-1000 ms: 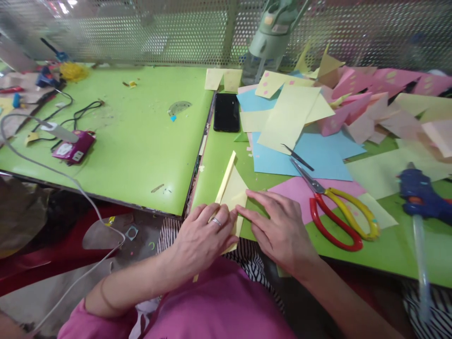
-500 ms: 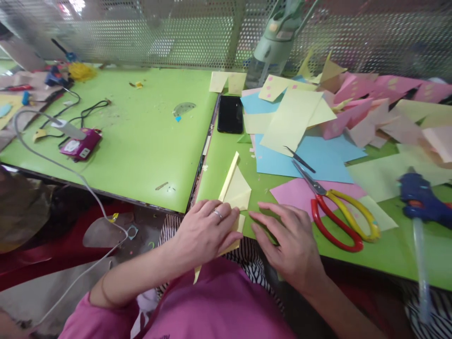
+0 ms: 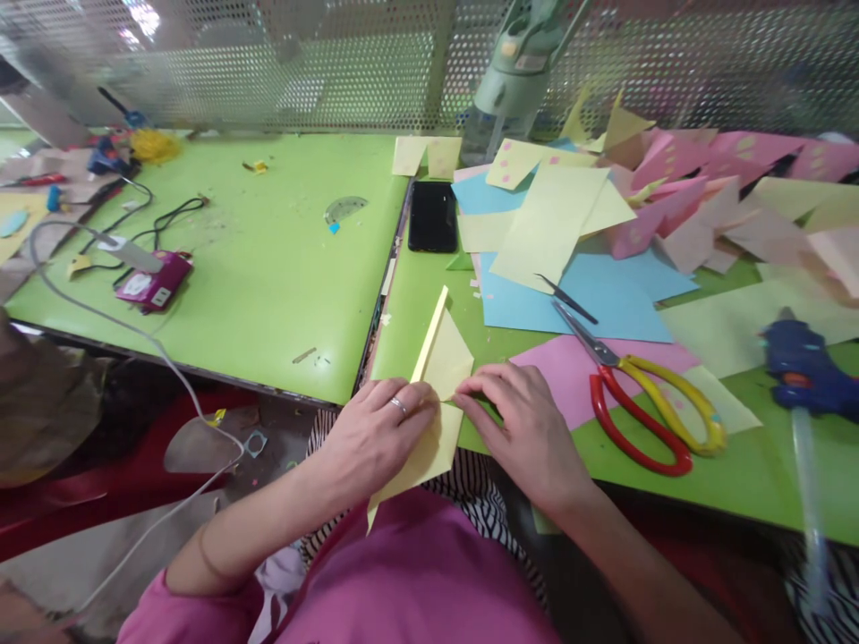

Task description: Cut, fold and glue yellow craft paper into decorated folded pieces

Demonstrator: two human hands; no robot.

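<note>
A folded pale yellow paper (image 3: 446, 361) lies at the table's front edge, with a narrow fold along its left side and its lower part hanging over the edge. My left hand (image 3: 382, 429), a ring on one finger, presses across the left side of the paper and holds it down. At the paper's right side, the thumb and fingertips of my right hand (image 3: 520, 429) pinch together at the notch. Red-and-yellow-handled scissors (image 3: 641, 407) rest open to the right, beneath black tweezers (image 3: 567, 300).
Blue paper (image 3: 523, 304), pink paper (image 3: 567, 385) and several cut pieces cover the right side. Farther back are a phone (image 3: 433, 217) and a water bottle (image 3: 506, 94). A blue glue gun (image 3: 802, 362) lies far right; a purple power adapter (image 3: 154, 279) with cables sits left.
My right hand has moved left to the paper, and its spread fingers have closed at the paper's edge. My left hand has shifted slightly left, uncovering more of the lower part.
</note>
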